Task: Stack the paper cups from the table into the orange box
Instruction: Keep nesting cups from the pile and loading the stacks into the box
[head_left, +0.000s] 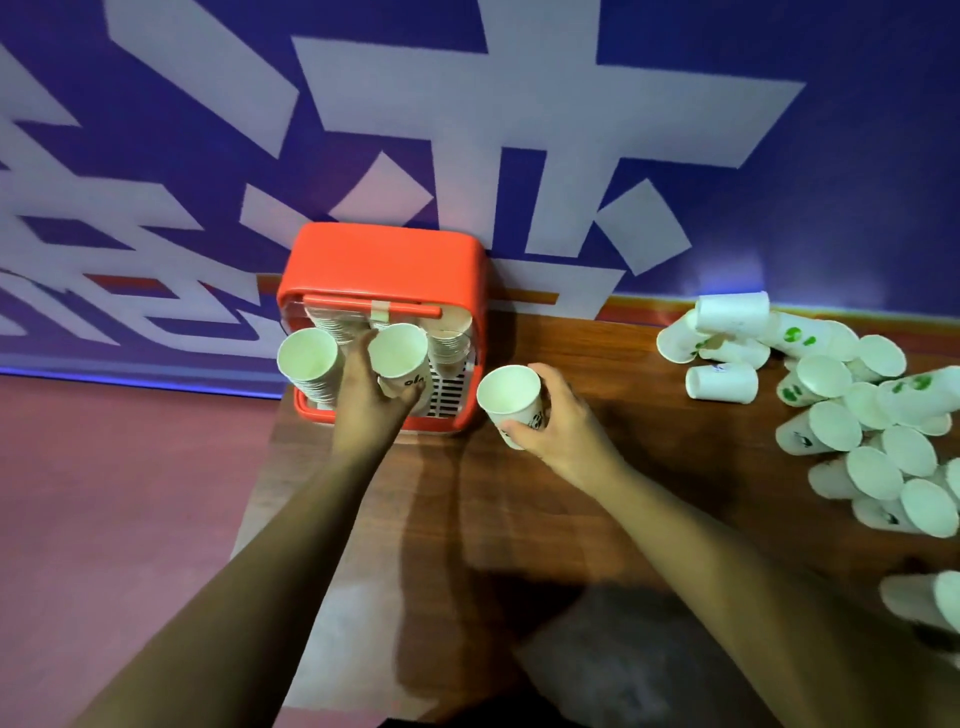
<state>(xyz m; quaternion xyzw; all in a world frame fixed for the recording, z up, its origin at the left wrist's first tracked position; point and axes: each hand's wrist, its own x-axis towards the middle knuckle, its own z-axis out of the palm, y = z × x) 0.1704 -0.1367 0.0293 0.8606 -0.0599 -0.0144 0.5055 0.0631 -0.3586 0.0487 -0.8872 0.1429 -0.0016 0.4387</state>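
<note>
left hand (370, 388) gripped cup (397, 351) upright over orange box (384, 254) | right hand (563, 422), fingers (551, 375) curled round second cup (510, 396), just right of box

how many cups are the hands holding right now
2. One cup is in the left hand, over the orange box. The other cup is in the right hand, just right of the box. Cups nested inside either could be hidden.
</note>
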